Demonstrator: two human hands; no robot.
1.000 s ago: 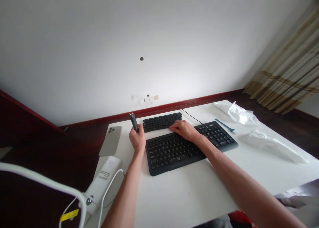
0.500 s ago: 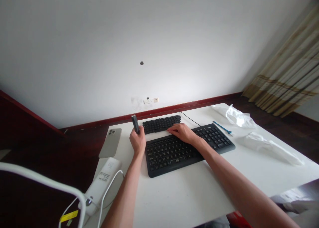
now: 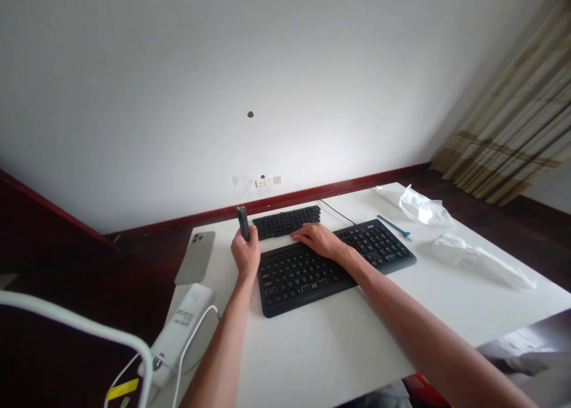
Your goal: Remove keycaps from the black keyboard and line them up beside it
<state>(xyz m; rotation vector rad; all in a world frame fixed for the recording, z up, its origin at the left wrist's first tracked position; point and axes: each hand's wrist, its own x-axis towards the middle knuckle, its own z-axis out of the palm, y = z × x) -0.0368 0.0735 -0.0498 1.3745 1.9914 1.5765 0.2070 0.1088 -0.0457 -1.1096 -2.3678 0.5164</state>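
Note:
My left hand [image 3: 245,252] is closed round a slim, dark, stick-like tool [image 3: 243,222], held upright with its metallic-looking tip at the top. It is just left of a black keyboard [image 3: 298,277] lying on the white table. A space bar outline shows on the near row, and the keyboard's far middle part is hidden under my right arm. My right hand [image 3: 319,239] reaches over it, fingers stretched out to the left at the near edge of a smaller black panel of keys [image 3: 285,219] behind. Whether those fingertips touch the panel is hard to make out.
A phone [image 3: 196,259] and a white power strip [image 3: 182,322] with white cables lie along the left side of the table [image 3: 303,351]. To the right are a blue pry-like tool [image 3: 394,226] and crumpled white plastic bags [image 3: 426,209]. A black cable [image 3: 336,210] runs behind the keyboard.
My right hand has shifted slightly left along the near edge of the smaller key panel, and its fingers look more stretched out. The left hand keeps its hold. The view has moved slightly.

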